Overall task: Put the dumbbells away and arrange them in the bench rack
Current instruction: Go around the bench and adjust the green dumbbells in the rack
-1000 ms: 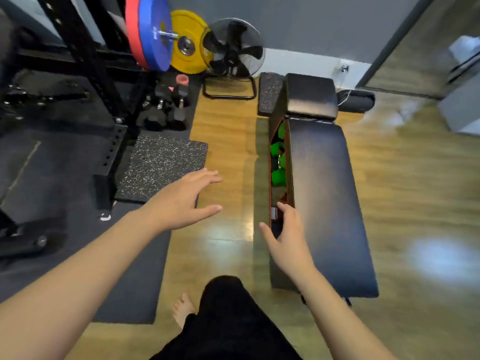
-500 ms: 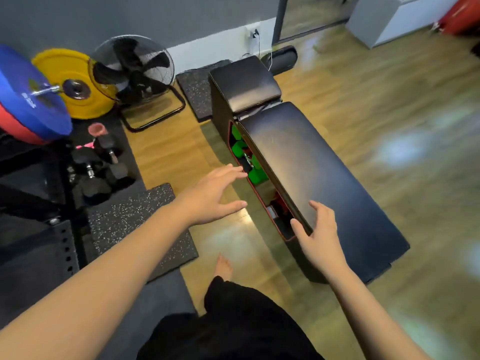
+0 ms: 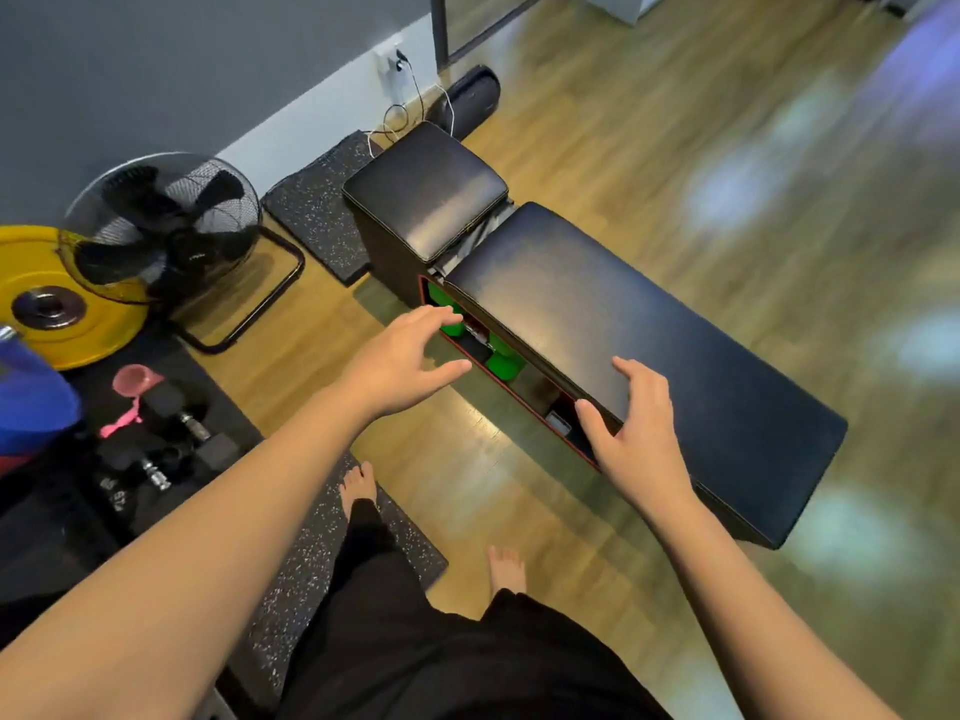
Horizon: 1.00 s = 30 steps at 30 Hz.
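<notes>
A black padded bench (image 3: 649,345) stands on the wooden floor, with a red-edged rack opening (image 3: 524,387) in its left side. Green dumbbells (image 3: 501,363) lie inside that opening. My right hand (image 3: 631,433) holds the near edge of the long pad, thumb at the rack side and fingers on top. My left hand (image 3: 402,363) hovers open and empty in front of the rack opening. Black hex dumbbells (image 3: 156,454) and a pink one (image 3: 135,381) lie on the dark mat at the left.
A black floor fan (image 3: 166,236) and a yellow weight plate (image 3: 57,304) stand at the left, with a blue plate (image 3: 31,397) below them. Speckled rubber mats (image 3: 317,220) lie by the bench head and under my bare feet. A black speaker (image 3: 467,103) sits by the wall.
The view has swung and drawn nearer to the bench. My right hand shifted from the rack's edge onto the pad's edge; my left hand moved right, close to the opening.
</notes>
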### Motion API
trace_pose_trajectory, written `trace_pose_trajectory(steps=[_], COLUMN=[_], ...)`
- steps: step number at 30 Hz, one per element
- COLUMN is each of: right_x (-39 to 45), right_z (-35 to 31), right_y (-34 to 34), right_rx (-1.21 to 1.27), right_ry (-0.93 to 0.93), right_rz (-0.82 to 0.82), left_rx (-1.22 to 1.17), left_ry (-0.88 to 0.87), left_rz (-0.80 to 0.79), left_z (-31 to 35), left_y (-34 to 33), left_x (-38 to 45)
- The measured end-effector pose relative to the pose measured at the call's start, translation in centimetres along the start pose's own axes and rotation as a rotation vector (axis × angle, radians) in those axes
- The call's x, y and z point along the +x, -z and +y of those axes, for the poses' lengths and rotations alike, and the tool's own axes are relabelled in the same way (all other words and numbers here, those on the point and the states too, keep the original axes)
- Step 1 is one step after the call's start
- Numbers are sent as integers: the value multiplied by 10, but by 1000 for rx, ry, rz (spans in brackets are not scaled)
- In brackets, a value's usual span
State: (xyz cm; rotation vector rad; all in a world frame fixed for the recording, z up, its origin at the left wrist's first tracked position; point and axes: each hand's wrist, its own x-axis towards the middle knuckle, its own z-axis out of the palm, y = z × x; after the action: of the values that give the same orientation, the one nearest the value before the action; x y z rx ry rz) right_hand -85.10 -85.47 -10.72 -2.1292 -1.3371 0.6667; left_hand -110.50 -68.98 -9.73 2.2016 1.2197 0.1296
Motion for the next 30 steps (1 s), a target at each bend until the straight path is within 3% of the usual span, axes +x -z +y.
trace_pose_trajectory(steps=[13,23,30], right_x=[78,128,185], right_z=[-118,-88,-44], right_y=[-104,-161,-205], right_rx=[25,38,97], right_ry=[-222,-277,-371], right_rz=[117,-12,3], left_rx=[25,-23,-15], left_ry=[-82,25,96], left_rz=[-148,-170,-218], left_z=[-150,-186,-216], left_y=[80,38,-19], left_x=[108,179,231])
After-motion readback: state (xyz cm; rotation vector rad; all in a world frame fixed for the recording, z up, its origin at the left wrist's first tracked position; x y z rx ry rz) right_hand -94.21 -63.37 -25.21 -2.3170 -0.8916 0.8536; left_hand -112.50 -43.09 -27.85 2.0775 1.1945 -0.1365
